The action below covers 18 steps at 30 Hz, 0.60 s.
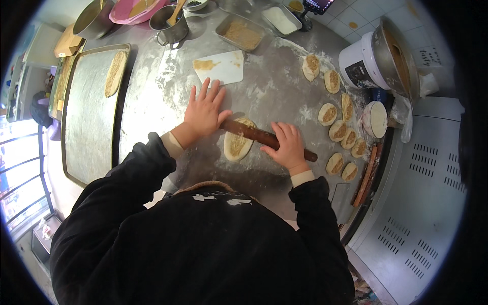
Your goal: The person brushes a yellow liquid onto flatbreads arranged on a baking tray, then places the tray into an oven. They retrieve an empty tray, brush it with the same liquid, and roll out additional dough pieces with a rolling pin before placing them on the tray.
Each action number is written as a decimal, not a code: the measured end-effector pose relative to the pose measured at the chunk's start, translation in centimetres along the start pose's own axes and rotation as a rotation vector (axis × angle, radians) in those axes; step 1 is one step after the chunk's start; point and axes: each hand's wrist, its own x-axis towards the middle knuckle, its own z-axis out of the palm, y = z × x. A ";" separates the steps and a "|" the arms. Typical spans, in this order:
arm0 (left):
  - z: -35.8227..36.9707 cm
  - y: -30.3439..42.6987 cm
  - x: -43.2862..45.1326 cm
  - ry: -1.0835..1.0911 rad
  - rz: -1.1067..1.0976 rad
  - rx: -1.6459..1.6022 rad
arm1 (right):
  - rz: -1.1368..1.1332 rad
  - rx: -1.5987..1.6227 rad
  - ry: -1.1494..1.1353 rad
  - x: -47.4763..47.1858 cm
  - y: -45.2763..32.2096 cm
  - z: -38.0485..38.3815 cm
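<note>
A brown wooden rolling pin point(259, 136) lies slantwise across an oval piece of dough point(237, 148) with a tan filling. My left hand point(206, 111) is spread, palm down, its palm and thumb at the pin's left end. My right hand point(286, 146) rests over the pin near its right end, fingers curled on it; whether it grips the pin is hidden. A white plastic dough scraper point(228, 68) with tan smears lies just beyond my left fingertips. Several smaller filled dough pieces point(337, 130) lie to the right. One long rolled piece point(116, 74) is on the baking tray point(64, 126).
Beyond the scraper stand a metal pot point(169, 28) with a brush, a tray of tan crumbs point(241, 32) and a tray of white powder point(282, 20). At right are a white bucket point(356, 63), a bowl of flour point(377, 120) and wooden sticks point(366, 177).
</note>
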 end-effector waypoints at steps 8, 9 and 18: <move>0.3 -0.6 5.7 0.037 -0.131 -0.038 | -0.021 0.165 -0.220 5.0 3.7 -1.5; 0.0 -0.6 5.8 0.098 -0.107 -0.043 | 0.044 0.180 -0.252 5.0 3.6 -1.5; 0.0 0.7 2.0 -0.087 -0.087 0.005 | 0.106 -0.006 -0.064 -0.3 -0.9 0.1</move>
